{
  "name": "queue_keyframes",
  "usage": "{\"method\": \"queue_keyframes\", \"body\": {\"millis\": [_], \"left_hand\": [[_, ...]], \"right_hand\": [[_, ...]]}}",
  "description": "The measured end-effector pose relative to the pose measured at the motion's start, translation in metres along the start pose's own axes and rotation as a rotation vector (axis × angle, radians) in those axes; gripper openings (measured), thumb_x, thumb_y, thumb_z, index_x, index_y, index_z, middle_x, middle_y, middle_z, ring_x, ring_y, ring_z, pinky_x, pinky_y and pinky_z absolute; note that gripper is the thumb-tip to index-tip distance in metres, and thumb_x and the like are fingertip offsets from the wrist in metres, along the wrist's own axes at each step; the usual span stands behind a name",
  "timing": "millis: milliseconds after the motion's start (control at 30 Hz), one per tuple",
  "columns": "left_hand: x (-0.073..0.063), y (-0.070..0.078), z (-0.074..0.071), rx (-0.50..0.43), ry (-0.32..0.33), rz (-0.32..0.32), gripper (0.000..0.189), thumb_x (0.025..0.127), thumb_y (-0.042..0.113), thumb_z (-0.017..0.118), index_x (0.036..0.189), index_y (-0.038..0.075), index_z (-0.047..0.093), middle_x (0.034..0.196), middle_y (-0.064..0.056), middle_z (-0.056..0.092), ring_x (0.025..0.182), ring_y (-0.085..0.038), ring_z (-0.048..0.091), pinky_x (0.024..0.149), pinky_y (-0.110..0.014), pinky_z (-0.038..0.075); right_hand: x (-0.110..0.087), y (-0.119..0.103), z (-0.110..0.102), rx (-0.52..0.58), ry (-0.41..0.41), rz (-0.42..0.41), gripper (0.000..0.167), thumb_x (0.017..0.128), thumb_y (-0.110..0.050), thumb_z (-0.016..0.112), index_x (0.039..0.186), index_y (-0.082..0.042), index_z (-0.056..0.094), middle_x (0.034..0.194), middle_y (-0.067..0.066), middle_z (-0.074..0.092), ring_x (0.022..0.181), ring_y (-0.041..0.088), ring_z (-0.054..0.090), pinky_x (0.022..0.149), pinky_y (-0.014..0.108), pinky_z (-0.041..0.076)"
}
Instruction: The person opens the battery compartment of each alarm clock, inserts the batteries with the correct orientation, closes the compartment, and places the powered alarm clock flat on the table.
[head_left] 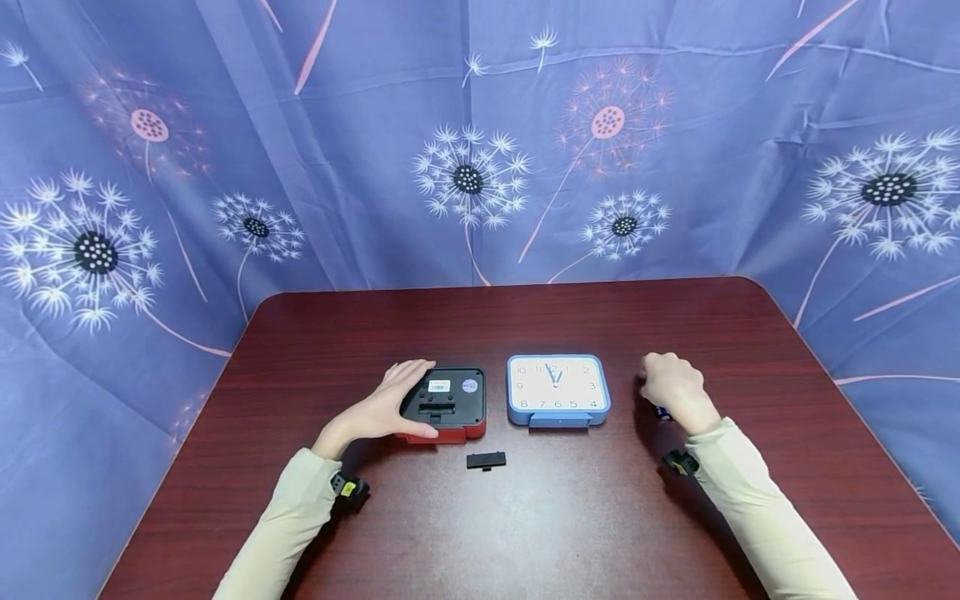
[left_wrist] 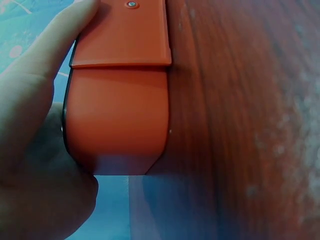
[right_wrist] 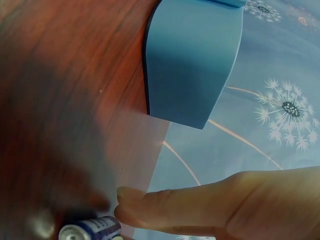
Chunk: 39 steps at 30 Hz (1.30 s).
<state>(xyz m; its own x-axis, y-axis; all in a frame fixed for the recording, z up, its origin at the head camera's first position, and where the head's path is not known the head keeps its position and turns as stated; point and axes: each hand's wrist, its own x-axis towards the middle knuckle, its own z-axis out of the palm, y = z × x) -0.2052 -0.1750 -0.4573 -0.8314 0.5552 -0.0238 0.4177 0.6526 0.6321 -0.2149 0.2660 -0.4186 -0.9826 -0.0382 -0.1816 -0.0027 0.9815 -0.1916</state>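
Observation:
A red alarm clock with a black back (head_left: 467, 400) lies face down at the middle left of the table. My left hand (head_left: 386, 408) grips its left end, thumb along the front red side and fingers over the far edge. The left wrist view shows its red casing (left_wrist: 117, 110) close up. To the right, my right hand (head_left: 671, 387) is low over the table with its fingers curled down. Its fingertips pinch the end of a blue and silver battery (right_wrist: 92, 229), which also peeks out below the hand in the head view. The rest of that grip is hidden.
A blue alarm clock (head_left: 557, 392) with a white dial lies face up between the hands. The small black battery cover (head_left: 486, 460) rests in front of the red clock. Behind the dark red table (head_left: 495, 325) hangs a blue dandelion-print curtain (head_left: 360, 167).

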Motion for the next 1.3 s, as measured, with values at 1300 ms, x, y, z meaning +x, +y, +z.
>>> {"method": "queue_keyframes", "body": {"millis": [1300], "left_hand": [[0.001,-0.002,0.001,0.019,0.017,0.023,0.106,0.07,0.042,0.084,0.151,0.003,0.028,0.154,-0.024,0.027,0.144,-0.04,0.02,0.114,-0.064,0.014]], "right_hand": [[0.009,-0.001,0.007,0.067,-0.035,0.003,0.014,0.08,-0.007,0.056,0.082,0.006,0.058,0.095,0.038,0.061,0.083,0.052,0.062,0.063,0.055,0.05]]}}
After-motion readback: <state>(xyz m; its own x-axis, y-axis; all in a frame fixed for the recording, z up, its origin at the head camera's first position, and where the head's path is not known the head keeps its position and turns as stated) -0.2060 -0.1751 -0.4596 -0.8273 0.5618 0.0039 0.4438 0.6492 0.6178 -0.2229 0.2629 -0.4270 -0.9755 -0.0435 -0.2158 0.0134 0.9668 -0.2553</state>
